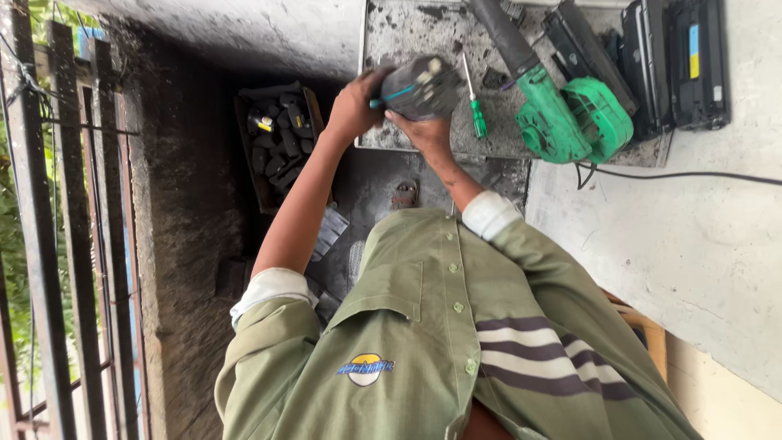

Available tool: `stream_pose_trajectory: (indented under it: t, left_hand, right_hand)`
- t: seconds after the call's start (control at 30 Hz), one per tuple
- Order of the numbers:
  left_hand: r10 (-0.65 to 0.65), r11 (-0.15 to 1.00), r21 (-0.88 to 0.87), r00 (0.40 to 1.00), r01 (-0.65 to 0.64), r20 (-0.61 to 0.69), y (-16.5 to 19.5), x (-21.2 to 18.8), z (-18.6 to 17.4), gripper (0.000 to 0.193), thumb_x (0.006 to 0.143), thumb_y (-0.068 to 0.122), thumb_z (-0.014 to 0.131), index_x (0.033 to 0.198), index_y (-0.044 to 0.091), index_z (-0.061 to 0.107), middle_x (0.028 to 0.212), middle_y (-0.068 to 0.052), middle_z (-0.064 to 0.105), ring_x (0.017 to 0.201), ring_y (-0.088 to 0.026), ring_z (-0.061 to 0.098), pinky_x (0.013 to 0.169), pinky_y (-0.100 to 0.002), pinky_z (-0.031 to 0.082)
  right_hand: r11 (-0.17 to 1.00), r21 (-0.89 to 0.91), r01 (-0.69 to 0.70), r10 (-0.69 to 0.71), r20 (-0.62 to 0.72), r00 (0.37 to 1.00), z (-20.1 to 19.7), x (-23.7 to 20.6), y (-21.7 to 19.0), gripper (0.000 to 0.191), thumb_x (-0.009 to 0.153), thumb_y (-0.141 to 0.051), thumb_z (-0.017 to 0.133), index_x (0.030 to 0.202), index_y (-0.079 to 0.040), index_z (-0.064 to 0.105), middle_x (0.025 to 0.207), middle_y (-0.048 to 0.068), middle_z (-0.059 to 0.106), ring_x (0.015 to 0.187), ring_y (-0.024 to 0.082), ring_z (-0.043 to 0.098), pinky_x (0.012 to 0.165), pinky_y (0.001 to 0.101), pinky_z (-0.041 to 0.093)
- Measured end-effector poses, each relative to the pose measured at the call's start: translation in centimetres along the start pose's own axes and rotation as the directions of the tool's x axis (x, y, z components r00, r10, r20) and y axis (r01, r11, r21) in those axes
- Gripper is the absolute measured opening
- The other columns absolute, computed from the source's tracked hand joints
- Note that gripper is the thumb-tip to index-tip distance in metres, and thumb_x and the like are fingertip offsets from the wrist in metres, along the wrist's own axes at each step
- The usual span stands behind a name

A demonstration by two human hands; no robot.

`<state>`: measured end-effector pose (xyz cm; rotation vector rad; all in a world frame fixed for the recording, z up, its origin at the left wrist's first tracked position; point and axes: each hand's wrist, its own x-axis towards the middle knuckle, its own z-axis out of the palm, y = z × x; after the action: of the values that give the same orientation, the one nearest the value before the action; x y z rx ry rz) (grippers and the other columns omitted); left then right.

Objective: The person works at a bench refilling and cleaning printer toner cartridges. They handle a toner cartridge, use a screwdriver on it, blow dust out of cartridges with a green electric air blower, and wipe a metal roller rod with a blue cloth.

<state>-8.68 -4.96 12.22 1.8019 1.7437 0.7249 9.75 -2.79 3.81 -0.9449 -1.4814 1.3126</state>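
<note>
Green shirt (423, 342) nearest; both hands, left (352, 106) and right (423, 129), clamp a grey cartridge (419, 85); box (244, 155) holds black parts (277, 138).

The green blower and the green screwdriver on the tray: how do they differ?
The green blower is bulky, with a round housing, a dark nozzle and a cord; the green screwdriver is slim, with a thin shaft. The blower lies right of the hands, the screwdriver just beside them. Both lie untouched on the dusty tray.
</note>
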Motion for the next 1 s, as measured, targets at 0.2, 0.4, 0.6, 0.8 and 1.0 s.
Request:
stream_pose_trajectory:
  t: [0.2,0.4,0.6,0.8,1.0]
  left_hand:
    - [0.106,0.966,-0.202,0.962,-0.160,-0.253,0.3,1.4,1.6,0.062,0.096,0.001,0.068,0.153,0.022,0.058,0.156,-0.022,0.052,0.138,-0.036,0.061,0.112,-0.041,0.054]
    - [0.108,0.876,-0.435,0.964,-0.208,-0.243,1.9,1.5,0.8,0.071,0.098,0.010,0.071,0.159,0.013,0.035,0.144,-0.018,0.065,0.127,-0.026,0.069,0.105,-0.037,0.058]
    - [-0.196,0.541,-0.840,0.978,0.047,-0.071,-0.3,2.9,1.3,0.075,0.092,0.030,0.067,0.156,0.004,0.039,0.127,-0.020,0.074,0.107,-0.024,0.075,0.089,-0.038,0.064]
    - [-0.174,-0.291,-0.844,0.843,0.450,0.509,-2.8,4.3,3.8,0.094,0.080,0.071,0.062,0.130,-0.009,0.061,0.104,-0.025,0.074,0.082,-0.030,0.077,0.069,-0.039,0.066]
    - [0.215,-0.471,-0.755,0.889,0.457,0.404,-3.0,4.3,2.6,0.076,0.092,0.041,0.062,0.141,-0.016,0.058,0.114,-0.029,0.071,0.091,-0.033,0.075,0.075,-0.038,0.063]
  right_hand:
    - [0.745,-0.246,0.620,-0.631,0.038,0.774,-1.3,2.2,-1.7,0.080,0.087,-0.010,0.088,0.146,-0.021,0.034,0.160,0.010,0.043,0.155,0.038,0.037,0.131,0.0537,0.033]
    - [0.600,-0.283,0.748,-0.714,0.231,0.660,-2.6,3.6,-2.8,0.070,0.098,-0.001,0.083,0.143,-0.030,0.038,0.164,0.012,0.036,0.156,0.043,0.033,0.132,0.0657,0.022]
    - [0.616,-0.295,0.730,-0.699,0.224,0.680,-2.6,3.4,-3.2,0.073,0.095,-0.005,0.087,0.144,-0.030,0.038,0.165,0.011,0.028,0.155,0.045,0.029,0.131,0.0644,0.022]
    - [0.629,-0.294,0.719,-0.691,0.211,0.691,-2.3,3.7,-3.7,0.087,0.096,-0.008,0.092,0.150,-0.038,0.031,0.170,0.009,0.021,0.162,0.043,0.022,0.135,0.0592,0.029]
    - [0.545,-0.414,0.729,-0.610,0.400,0.684,-3.8,3.4,-5.6,0.105,0.083,-0.001,0.076,0.160,-0.029,0.010,0.173,0.018,0.008,0.161,0.041,0.016,0.129,0.0666,0.015]
